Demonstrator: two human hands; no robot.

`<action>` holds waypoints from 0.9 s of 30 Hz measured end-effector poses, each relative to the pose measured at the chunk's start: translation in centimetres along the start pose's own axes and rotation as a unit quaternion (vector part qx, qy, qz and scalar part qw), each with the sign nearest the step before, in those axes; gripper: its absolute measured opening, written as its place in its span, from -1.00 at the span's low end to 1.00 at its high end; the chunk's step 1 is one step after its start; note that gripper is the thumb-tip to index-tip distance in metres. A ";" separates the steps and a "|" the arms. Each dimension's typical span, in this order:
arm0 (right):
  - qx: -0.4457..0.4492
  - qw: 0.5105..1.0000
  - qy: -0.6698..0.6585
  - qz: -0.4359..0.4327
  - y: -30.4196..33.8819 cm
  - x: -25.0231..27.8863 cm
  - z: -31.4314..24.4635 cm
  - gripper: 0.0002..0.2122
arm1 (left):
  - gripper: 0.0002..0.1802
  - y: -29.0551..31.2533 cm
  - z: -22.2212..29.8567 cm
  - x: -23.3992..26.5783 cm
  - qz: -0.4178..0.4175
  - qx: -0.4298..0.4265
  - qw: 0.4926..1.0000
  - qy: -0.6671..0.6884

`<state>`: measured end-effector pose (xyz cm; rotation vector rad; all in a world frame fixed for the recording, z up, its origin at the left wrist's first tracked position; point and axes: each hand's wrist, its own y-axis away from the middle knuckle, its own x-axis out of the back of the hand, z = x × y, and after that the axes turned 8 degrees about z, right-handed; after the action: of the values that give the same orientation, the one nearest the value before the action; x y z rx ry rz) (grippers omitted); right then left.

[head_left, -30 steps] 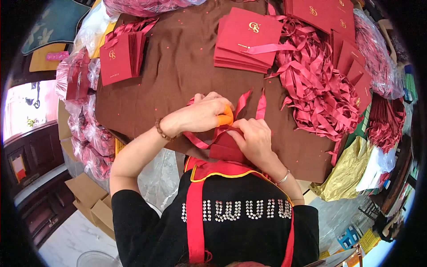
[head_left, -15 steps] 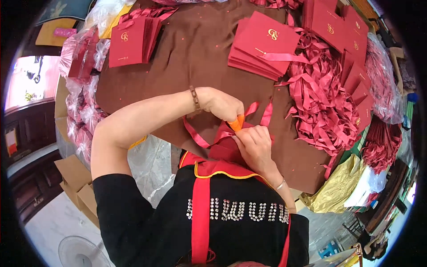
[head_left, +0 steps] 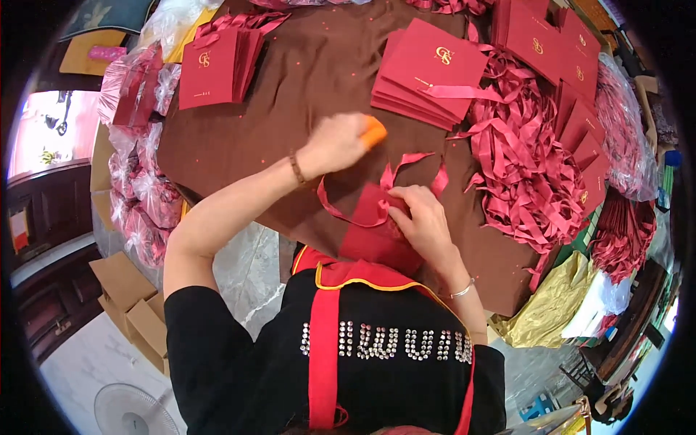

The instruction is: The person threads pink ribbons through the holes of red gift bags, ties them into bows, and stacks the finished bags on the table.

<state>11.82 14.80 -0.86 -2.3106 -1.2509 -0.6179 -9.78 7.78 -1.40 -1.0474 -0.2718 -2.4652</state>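
My left hand (head_left: 335, 147), blurred by motion, is closed round a small orange tool (head_left: 374, 133) above the brown cloth. Its kind I cannot make out. Close to my body, my right hand (head_left: 420, 221) pinches a red paper bag (head_left: 373, 243) near its top edge, thumb and fingers on the ribbon there. One loop of pink-red ribbon (head_left: 330, 203) hangs off to the left of the bag. Other ribbon ends (head_left: 406, 161) stick up beyond my right fingers. The lower part of the bag rests near the table edge by my red apron (head_left: 362, 275).
Stacked red bags (head_left: 435, 69) lie ahead on the brown tablecloth (head_left: 304, 87), with more bags (head_left: 210, 72) at the far left. A big heap of loose ribbons (head_left: 518, 159) covers the right side. Plastic-wrapped bundles (head_left: 141, 196) line the left edge; cardboard boxes (head_left: 134, 304) stand below.
My left hand has pulled away from the bag, up and to the left, carrying the orange tool. My right hand stays on the bag, whose top now shows.
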 end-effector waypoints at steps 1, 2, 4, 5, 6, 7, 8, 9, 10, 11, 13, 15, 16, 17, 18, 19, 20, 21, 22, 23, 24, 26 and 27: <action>0.041 0.997 0.049 0.035 -0.2 0.4 -0.1 -0.76 | -0.68 0.1 -0.1 1.1 0.043 -0.040 0.994 -0.091; 0.082 0.989 0.098 0.069 -0.3 0.7 0.0 -0.74 | -0.67 0.1 0.2 2.5 0.087 -0.080 0.976 -0.181; 0.084 0.975 0.160 0.127 0.4 1.8 0.3 -0.73 | -0.69 1.4 0.2 3.8 0.052 -0.019 0.988 -0.145; 0.077 0.971 0.183 0.132 1.0 2.3 0.7 -0.74 | -0.69 2.0 -0.3 3.8 0.027 -0.002 0.986 -0.166; 0.069 0.966 0.206 0.137 1.4 2.7 1.0 -0.75 | -0.68 2.6 -0.6 3.6 0.002 0.014 0.983 -0.185; 0.075 0.961 0.223 0.144 1.8 3.0 1.4 -0.77 | -0.68 3.1 -0.4 3.4 -0.002 0.018 0.984 -0.179; 0.072 0.961 0.223 0.145 2.3 3.1 1.6 -0.77 | -0.68 3.6 -0.3 3.2 -0.005 0.017 0.984 -0.180; 0.050 0.963 0.230 0.131 2.8 3.2 1.7 -0.77 | -0.68 4.0 -0.3 3.0 0.004 0.018 0.979 -0.204; 0.028 0.964 0.236 0.116 3.2 3.2 1.9 -0.76 | -0.67 4.2 -0.5 2.7 0.014 0.018 0.974 -0.228; 0.012 0.966 0.234 0.107 3.5 3.1 2.1 -0.76 | -0.72 4.4 -1.0 2.5 0.034 -0.007 0.970 -0.241; -0.014 0.975 0.195 0.105 3.7 3.2 2.0 -0.77 | -0.77 4.2 -1.3 2.9 0.021 0.071 0.990 -0.124; -0.038 0.982 0.153 0.105 3.9 3.0 1.7 -0.77 | -0.92 4.5 -4.2 3.1 0.057 0.125 0.982 0.130; -0.076 0.984 0.120 0.103 4.1 3.0 1.6 -0.77 | -0.96 4.1 -2.8 4.0 0.086 0.223 0.907 0.346; -0.110 0.985 0.085 0.100 4.3 2.9 1.5 -0.77 | -0.98 4.3 -2.3 4.9 0.115 0.201 0.855 0.465; -0.115 0.984 0.086 0.104 4.4 2.8 1.5 -0.77 | -0.97 4.6 -2.1 5.8 0.142 0.176 0.786 0.575; -0.130 0.983 0.071 0.108 4.5 2.6 1.5 -0.77 | -0.94 5.1 -2.0 6.5 0.148 0.151 0.757 0.618; -0.146 0.981 0.055 0.112 4.7 2.6 1.5 -0.78 | -0.92 5.7 -1.9 7.1 0.154 0.126 0.726 0.659; -0.150 0.980 0.057 0.115 4.8 2.6 1.6 -0.78 | -0.89 6.3 -2.3 7.4 0.163 0.119 0.722 0.662; -0.146 0.983 0.050 0.100 4.9 2.4 1.7 -0.76 | -0.89 6.8 -2.0 7.5 0.162 0.120 0.722 0.662; -0.141 0.985 0.042 0.085 4.9 2.3 1.8 -0.74 | -0.88 7.2 -1.6 7.5 0.149 0.104 0.692 0.699; -0.142 0.985 0.042 0.086 4.8 2.3 1.5 -0.74 | -0.87 7.6 -1.4 7.5 0.136 0.088 0.659 0.734; -0.172 0.982 0.042 0.059 4.4 2.4 0.9 -0.70 | -0.85 7.9 -1.2 7.7 0.120 0.081 0.681 0.718; -0.174 0.982 0.042 0.061 4.3 2.3 0.9 -0.70 | -0.82 8.0 -0.9 7.9 0.122 0.084 0.689 0.710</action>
<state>16.83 14.71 -0.97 -2.5862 -1.0177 -0.9439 -11.38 -2.11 3.73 0.9749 0.1581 -2.1827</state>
